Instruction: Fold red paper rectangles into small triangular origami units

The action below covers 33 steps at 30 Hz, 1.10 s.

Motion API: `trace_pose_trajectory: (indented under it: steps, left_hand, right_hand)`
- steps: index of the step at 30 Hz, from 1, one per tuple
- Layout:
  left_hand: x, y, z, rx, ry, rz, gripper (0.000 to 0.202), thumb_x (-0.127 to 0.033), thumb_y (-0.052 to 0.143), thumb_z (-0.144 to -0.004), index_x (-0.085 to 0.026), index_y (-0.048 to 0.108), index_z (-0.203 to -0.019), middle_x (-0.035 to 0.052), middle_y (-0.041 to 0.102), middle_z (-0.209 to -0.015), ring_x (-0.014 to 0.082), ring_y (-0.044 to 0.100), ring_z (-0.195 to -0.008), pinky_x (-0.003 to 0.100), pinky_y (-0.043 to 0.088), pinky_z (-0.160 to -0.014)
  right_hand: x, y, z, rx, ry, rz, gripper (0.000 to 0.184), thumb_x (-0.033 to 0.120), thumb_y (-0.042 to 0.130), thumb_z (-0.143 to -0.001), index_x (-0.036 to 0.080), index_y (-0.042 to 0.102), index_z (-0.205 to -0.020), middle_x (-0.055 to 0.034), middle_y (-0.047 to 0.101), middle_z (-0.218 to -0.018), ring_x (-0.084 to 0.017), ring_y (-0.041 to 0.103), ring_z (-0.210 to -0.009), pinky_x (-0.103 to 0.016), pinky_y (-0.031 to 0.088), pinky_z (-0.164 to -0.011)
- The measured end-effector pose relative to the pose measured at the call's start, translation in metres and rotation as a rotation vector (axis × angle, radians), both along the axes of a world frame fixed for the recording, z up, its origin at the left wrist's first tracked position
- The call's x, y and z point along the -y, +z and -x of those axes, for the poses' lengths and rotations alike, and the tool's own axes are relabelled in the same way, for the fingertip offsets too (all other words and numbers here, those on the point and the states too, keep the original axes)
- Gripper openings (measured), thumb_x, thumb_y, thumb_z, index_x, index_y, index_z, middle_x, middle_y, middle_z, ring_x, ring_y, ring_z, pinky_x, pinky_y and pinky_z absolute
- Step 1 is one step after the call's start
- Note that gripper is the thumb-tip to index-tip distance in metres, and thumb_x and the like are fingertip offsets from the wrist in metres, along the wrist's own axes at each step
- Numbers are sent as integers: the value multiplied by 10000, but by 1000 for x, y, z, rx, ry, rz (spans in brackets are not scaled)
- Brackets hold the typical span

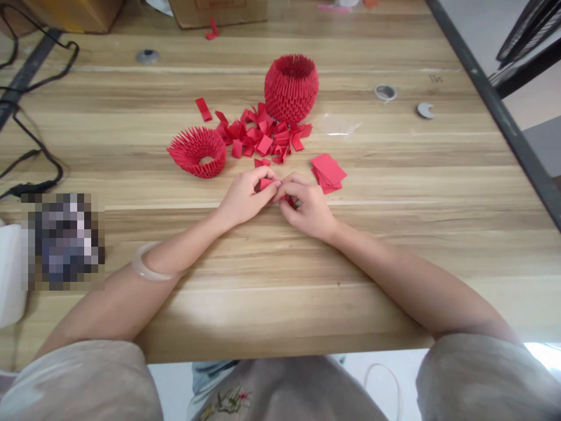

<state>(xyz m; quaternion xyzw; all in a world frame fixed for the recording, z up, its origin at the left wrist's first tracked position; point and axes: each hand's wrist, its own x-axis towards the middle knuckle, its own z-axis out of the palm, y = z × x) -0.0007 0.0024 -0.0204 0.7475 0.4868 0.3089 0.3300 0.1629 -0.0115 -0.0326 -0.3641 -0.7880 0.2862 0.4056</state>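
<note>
My left hand [246,196] and my right hand [307,204] meet at the table's middle, both pinched on a small red paper piece [266,184] pressed against the wood. Just right of my hands lies a stack of flat red paper squares [328,172]. Beyond my hands is a loose pile of folded red paper pieces [263,135]. A round red vase-shaped body built of folded pieces [291,88] stands behind the pile. A red ring-shaped section [198,152] lies to the left of the pile.
The wooden table [394,245] has a dark metal edge on the right [504,111]. Black cables [30,117] run along the left side. Cardboard boxes [214,11] stand at the far edge. A tape roll [385,92] and a grey disc [148,56] lie on the wood.
</note>
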Motion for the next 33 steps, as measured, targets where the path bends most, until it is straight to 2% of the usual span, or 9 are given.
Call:
trace_pose_trajectory:
  steps: [33]
  left_hand:
    - [1,0,0,26,-10,29,157,-285,510,-811,-146,582,-796,-12,495,-611,89,403,-538,213,297,-492]
  right_hand:
    - [1,0,0,5,-2,-1,159,55,469,-696,141,603,-699,-47,554,-809,-101,496,-646,-245,442,-637]
